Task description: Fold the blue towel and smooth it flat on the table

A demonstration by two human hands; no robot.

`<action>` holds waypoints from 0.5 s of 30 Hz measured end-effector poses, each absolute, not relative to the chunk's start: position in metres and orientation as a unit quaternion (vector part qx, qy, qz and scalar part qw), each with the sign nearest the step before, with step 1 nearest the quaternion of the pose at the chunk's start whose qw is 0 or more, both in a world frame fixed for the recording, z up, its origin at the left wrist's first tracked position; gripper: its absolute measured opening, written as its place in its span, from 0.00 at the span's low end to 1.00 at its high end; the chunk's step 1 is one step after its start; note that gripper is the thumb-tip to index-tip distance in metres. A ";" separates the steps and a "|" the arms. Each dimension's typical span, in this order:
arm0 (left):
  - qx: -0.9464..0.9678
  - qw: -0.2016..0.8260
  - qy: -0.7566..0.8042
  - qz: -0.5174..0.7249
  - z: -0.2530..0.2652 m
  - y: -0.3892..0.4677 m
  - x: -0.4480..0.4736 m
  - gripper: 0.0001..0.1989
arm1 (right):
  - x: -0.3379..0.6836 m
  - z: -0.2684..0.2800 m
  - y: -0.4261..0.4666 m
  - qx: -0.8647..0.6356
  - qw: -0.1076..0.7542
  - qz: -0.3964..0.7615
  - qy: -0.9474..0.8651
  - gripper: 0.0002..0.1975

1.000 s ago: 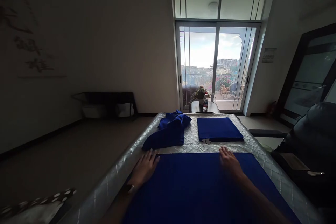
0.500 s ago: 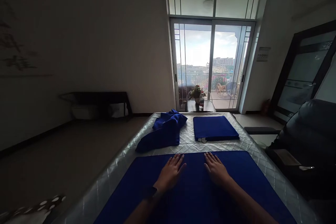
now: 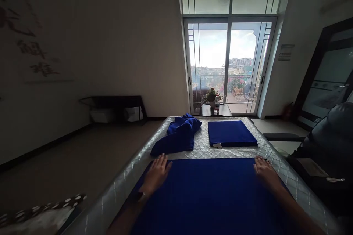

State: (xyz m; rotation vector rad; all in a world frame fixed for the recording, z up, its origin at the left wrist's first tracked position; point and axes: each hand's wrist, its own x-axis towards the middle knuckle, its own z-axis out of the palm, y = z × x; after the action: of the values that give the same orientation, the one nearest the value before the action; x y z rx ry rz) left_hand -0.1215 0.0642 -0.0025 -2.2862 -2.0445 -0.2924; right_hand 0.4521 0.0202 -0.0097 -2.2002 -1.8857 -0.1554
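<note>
A dark blue cloth [image 3: 212, 194] lies spread flat in front of me on a table with a silvery quilted cover [image 3: 201, 147]. My left hand [image 3: 156, 172] rests flat near its far left corner, fingers stretched out. Over at the far right corner, my right hand [image 3: 264, 170] presses down with its fingers extended. Neither hand grips anything. Beyond the spread cloth sits a crumpled blue cloth [image 3: 182, 136] on the left. To its right is a neatly folded blue cloth [image 3: 231, 133] with white tags along its near edge.
A small dark table [image 3: 205, 111] with a potted plant [image 3: 211, 96] and a bottle [image 3: 216, 104] stands past the far end, before sliding glass doors. To the right is a black chair [image 3: 335, 132]. A low dark bench [image 3: 118, 102] stands along the left wall.
My hands have slid apart across the cloth, the left one to its left corner and the right one to its right corner. The view has turned slightly left.
</note>
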 end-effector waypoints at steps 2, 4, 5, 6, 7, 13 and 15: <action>-0.771 0.044 -0.619 -0.144 0.001 0.066 -0.069 0.32 | 0.400 0.008 0.019 -0.716 0.108 -0.033 -0.689 0.32; -0.832 0.030 -0.528 -0.168 0.000 0.065 -0.009 0.29 | 0.340 0.020 0.018 -0.661 0.134 0.017 -0.738 0.32; -0.850 0.018 -0.500 -0.167 -0.002 0.065 0.019 0.29 | 0.311 0.023 0.019 -0.634 0.142 0.041 -0.759 0.33; -0.858 0.008 -0.487 -0.163 -0.005 0.064 0.044 0.28 | 0.285 0.023 0.019 -0.613 0.142 0.059 -0.775 0.33; -0.863 0.001 -0.479 -0.159 -0.007 0.062 0.064 0.28 | 0.264 0.022 0.020 -0.598 0.136 0.074 -0.786 0.32; -0.850 -0.005 -0.510 -0.134 -0.019 0.061 0.035 0.29 | 0.267 0.004 0.021 -0.603 0.104 0.082 -0.786 0.34; -0.824 -0.010 -0.555 -0.114 -0.020 0.060 -0.018 0.31 | 0.315 0.000 0.019 -0.633 0.096 0.068 -0.765 0.34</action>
State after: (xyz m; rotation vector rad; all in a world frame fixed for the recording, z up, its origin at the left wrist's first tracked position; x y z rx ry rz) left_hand -0.0185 0.0600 -0.0197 -2.6048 -1.7549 -0.3618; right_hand 0.3147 0.0186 -0.0003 -1.8754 -2.2686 0.2015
